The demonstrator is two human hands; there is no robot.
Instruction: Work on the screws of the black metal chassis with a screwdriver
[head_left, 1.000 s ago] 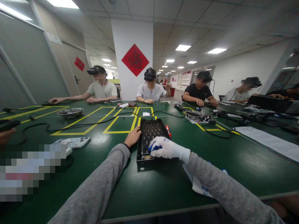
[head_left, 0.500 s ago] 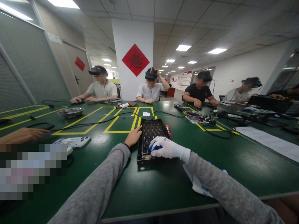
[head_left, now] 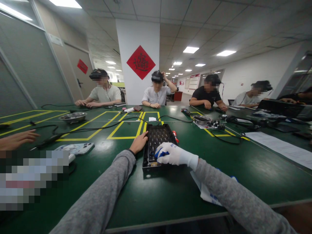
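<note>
A black case (head_left: 151,130) with rows of small metal bits lies lengthwise in front of me on the green table. My left hand (head_left: 139,143), bare, grips the case by its left edge, the thumb along the rim. Over the near right part of the case is my right hand (head_left: 168,153), in a white glove with blue palm and fingertips. Its fingers are curled down together among the contents, and whatever they hold is hidden. Beside the case's right side sits a small red object (head_left: 175,136), partly covered by the case.
A white and blue glove (head_left: 207,193) lies under my right forearm. At left are a phone (head_left: 80,148), a black cable (head_left: 97,129) and another person's hand (head_left: 19,139). Metal bowls (head_left: 73,117) and paper sheets (head_left: 280,148) lie farther out. Several people sit opposite.
The other person's hand at left has drawn back leftward from the black cable piece, which now lies on the table. My own hands and the case look unchanged.
</note>
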